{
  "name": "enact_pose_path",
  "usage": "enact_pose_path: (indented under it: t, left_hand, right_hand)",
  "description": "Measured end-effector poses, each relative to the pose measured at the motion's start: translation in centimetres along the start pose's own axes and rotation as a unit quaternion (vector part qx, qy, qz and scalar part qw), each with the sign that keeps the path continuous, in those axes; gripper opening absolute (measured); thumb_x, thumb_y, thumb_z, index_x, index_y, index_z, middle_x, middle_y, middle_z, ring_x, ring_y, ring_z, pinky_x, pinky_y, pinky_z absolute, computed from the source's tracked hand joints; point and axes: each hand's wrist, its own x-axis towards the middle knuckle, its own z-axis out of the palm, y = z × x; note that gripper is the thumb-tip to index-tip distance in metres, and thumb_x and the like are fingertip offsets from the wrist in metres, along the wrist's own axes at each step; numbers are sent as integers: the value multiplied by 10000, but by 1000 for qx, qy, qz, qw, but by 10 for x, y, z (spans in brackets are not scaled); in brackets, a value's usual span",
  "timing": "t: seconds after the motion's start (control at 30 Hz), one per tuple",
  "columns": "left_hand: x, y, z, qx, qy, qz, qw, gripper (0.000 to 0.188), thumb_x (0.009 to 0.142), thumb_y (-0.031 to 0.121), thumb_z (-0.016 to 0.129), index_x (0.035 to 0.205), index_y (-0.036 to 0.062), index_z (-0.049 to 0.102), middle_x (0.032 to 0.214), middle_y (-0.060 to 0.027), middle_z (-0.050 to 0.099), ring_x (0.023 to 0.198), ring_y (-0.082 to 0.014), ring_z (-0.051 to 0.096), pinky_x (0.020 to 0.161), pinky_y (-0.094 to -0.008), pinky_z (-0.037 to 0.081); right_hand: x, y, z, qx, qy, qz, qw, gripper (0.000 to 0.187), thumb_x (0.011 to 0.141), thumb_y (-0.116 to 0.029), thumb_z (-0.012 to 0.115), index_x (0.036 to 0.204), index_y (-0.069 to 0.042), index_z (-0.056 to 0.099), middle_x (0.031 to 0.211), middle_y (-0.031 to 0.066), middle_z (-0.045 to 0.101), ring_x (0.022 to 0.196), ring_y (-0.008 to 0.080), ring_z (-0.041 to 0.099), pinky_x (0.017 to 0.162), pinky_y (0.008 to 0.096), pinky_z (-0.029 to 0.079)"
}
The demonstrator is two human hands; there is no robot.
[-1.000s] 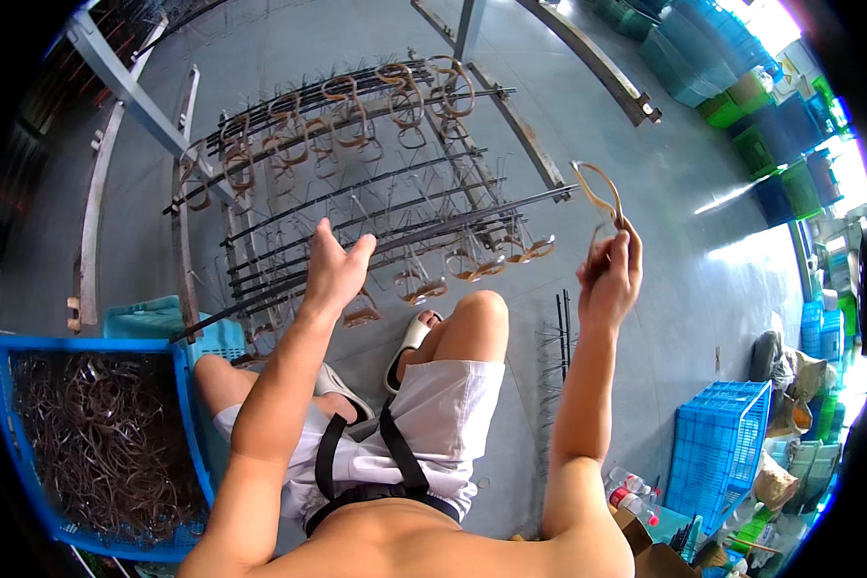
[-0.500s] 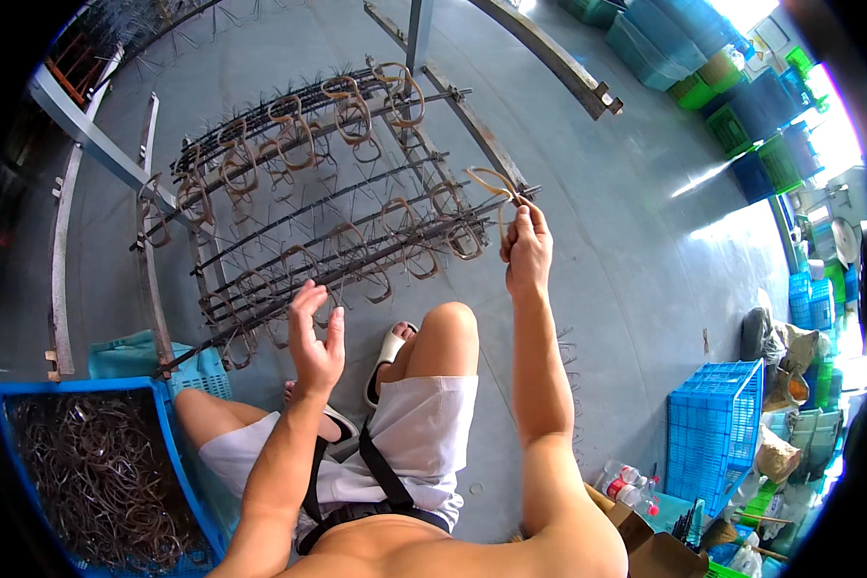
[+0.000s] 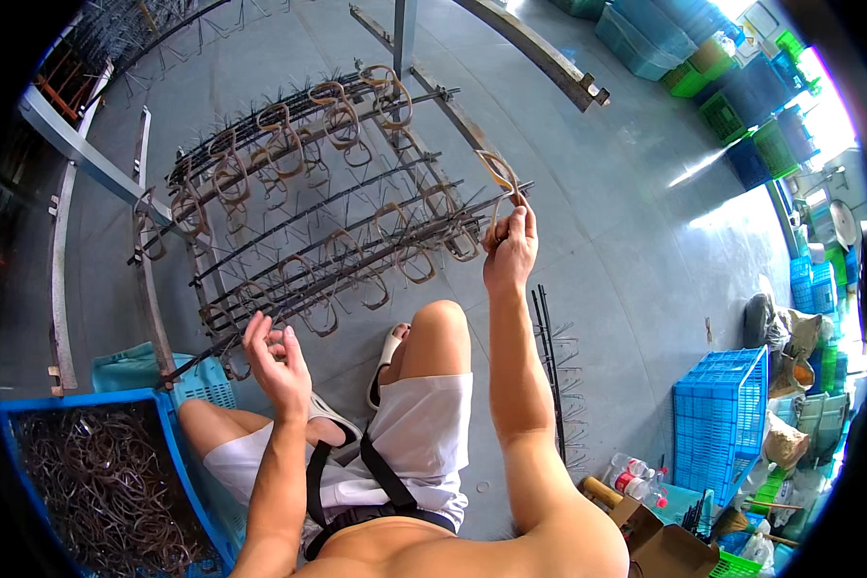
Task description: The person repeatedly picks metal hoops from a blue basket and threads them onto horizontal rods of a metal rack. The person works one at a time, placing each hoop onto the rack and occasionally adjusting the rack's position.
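My right hand (image 3: 511, 255) pinches a thin amber-brown eyeglass frame (image 3: 497, 169) at the right end of a metal rack. The rack holds several dark rods (image 3: 332, 197) set with thin wire prongs. Many brown eyeglass frames (image 3: 342, 114) hang along its far and near bars. My left hand (image 3: 281, 374) is raised with fingers apart and nothing in it, close to the rack's near left part. Left of my leg stands a blue crate (image 3: 96, 396) filled with a tangled heap of brown frames (image 3: 106, 482).
Grey metal posts (image 3: 96, 154) and rails (image 3: 525, 43) stand around the rack. A prong-set rod (image 3: 551, 366) lies on the floor beside my right arm. To the right are a blue basket (image 3: 718, 414), plastic bottles (image 3: 636, 482) and a cardboard box (image 3: 660, 539). Stacked bins (image 3: 645, 43) line the far right.
My right hand has moved slightly left with the eyeglass frame, which has turned more upright. My left hand has drawn left, away from the near bar. The view has shifted a little.
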Motion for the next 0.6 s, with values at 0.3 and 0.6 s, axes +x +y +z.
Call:
enact_pose_path:
  t: [0.3, 0.6]
  left_hand:
    - [12, -35, 12, -55, -5, -77, 995, 176, 899, 85, 580, 1035, -17, 624, 930, -126, 674, 769, -164, 657, 660, -266, 520]
    - [16, -30, 14, -80, 7, -94, 992, 148, 894, 48, 572, 996, -44, 627, 951, -138, 680, 822, -173, 665, 732, -262, 532]
  right_hand:
    - [-3, 2, -2, -78, -42, 6, 996, 254, 979, -189, 447, 1145, -31, 556, 559, -47, 302, 458, 55, 263, 415, 225, 254]
    - [-4, 9, -5, -12, -77, 32, 996, 261, 980, -184, 450, 1162, -33, 560, 581, -51, 324, 482, 46, 263, 430, 216, 238]
